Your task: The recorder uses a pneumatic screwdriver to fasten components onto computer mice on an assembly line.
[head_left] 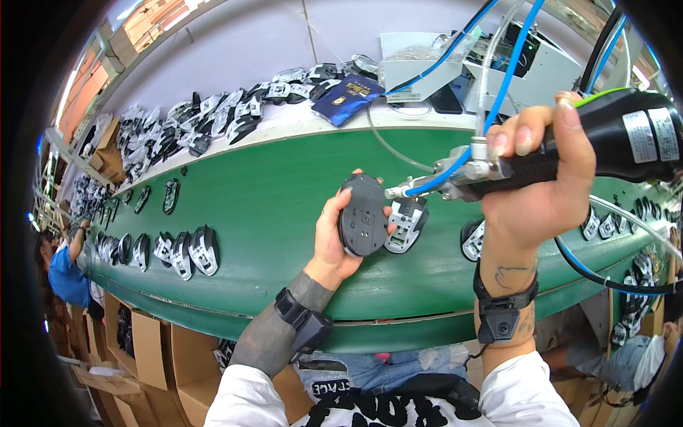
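Note:
My left hand (pixel 334 238) is closed round a black computer mouse (pixel 365 217), its underside turned up toward me above the green work surface. In my right hand (pixel 537 171) is a black power screwdriver (pixel 605 139), held sideways with its metal tip pointing left. The tip (pixel 395 193) is close to the right edge of the mouse; whether they touch I cannot tell. A blue air hose (pixel 514 60) runs down along the tool's front end. Just behind the fingers of my left hand lies a grey and black mouse shell (pixel 407 228).
Rows of mouse shells (pixel 204 250) stand on the green belt (pixel 277 171). More shells pile up on the white shelf (pixel 235 148) behind, beside a blue packet (pixel 346 99). Cardboard boxes (pixel 153 356) sit below at left. A person in blue (pixel 65 267) is at far left.

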Action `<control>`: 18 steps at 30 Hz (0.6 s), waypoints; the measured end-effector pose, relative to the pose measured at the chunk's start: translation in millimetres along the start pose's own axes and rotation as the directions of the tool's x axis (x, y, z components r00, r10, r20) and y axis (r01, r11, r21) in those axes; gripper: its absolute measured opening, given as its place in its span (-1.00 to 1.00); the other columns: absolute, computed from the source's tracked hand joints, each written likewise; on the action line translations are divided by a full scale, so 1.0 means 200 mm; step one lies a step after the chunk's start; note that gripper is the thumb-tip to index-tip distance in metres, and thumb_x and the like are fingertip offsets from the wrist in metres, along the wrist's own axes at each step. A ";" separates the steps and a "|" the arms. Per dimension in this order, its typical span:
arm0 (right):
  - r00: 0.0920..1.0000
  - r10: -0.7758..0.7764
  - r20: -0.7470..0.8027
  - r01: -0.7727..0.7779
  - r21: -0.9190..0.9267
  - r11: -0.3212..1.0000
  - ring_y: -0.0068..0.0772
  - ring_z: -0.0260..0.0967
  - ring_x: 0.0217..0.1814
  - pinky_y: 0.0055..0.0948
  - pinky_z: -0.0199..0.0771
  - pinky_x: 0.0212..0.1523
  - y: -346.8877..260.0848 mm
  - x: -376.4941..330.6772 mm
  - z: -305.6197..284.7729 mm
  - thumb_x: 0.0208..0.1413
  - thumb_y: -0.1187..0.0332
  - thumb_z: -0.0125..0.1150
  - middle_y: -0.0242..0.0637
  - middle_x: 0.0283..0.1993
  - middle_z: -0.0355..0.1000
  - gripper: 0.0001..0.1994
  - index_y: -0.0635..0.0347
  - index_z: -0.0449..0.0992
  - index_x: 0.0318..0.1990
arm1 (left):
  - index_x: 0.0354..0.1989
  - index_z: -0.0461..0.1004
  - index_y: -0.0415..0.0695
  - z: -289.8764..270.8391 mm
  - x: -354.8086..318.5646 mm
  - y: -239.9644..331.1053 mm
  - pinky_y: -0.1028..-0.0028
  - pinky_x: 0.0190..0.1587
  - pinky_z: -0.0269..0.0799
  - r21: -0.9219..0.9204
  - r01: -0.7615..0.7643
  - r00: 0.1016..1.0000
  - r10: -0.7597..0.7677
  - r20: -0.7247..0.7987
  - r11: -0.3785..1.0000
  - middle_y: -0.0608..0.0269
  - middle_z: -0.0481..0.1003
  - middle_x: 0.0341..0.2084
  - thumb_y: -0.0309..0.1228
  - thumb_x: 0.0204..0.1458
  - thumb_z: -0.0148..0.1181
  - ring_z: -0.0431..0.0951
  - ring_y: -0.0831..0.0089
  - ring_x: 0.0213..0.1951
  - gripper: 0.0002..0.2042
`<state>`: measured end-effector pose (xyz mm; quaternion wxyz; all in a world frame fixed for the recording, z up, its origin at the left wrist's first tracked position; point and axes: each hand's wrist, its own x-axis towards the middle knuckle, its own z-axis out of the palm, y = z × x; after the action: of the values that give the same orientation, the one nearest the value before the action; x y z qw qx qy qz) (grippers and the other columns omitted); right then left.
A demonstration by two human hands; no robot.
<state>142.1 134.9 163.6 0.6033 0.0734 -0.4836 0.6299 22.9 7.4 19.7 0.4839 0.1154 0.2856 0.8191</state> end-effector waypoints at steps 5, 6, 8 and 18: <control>0.995 0.092 0.032 -0.095 0.080 0.992 -0.50 0.19 -0.57 -0.47 0.24 -0.44 -0.07 -0.04 0.02 0.15 0.22 -0.12 -0.39 -0.59 0.21 -0.74 0.21 0.31 -0.14 | 0.01 0.29 0.05 -0.08 0.05 0.05 0.16 -0.20 0.45 -0.033 -0.086 0.986 0.080 -0.149 0.996 0.18 0.36 -0.06 -0.15 0.06 -0.05 0.46 0.22 -0.19 -0.65; 0.992 0.123 0.042 -0.127 0.116 0.985 -0.50 0.19 -0.58 -0.47 0.25 -0.45 -0.07 -0.05 0.03 0.15 0.23 -0.12 -0.39 -0.59 0.21 -0.74 0.22 0.30 -0.13 | 0.01 0.29 0.05 -0.09 0.06 0.05 0.16 -0.20 0.45 -0.033 -0.087 0.986 0.081 -0.149 0.996 0.18 0.36 -0.06 -0.15 0.06 -0.05 0.46 0.22 -0.19 -0.65; 0.981 0.181 0.071 -0.190 0.159 0.969 -0.49 0.19 -0.60 -0.47 0.25 -0.48 -0.05 -0.08 0.06 0.16 0.24 -0.14 -0.38 -0.59 0.21 -0.73 0.22 0.28 -0.11 | 0.06 0.23 0.08 -0.10 0.07 0.06 0.15 -0.21 0.45 -0.064 -0.121 0.988 0.114 -0.105 0.991 0.21 0.32 -0.06 -0.12 0.06 -0.06 0.45 0.25 -0.22 -0.61; 0.975 0.193 0.107 -0.206 0.123 0.971 -0.49 0.21 -0.63 -0.49 0.28 -0.54 -0.03 -0.12 0.12 0.16 0.25 -0.15 -0.36 -0.62 0.20 -0.73 0.25 0.22 -0.10 | 0.10 0.20 0.05 -0.04 0.04 0.08 0.16 -0.23 0.45 -0.152 -0.141 0.989 0.133 -0.060 0.978 0.16 0.30 -0.03 -0.14 0.05 -0.07 0.44 0.22 -0.23 -0.58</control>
<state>141.8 100.4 162.2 0.5071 0.0941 -0.4734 0.7140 4.1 4.7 22.4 0.4267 0.0762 0.2239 0.8729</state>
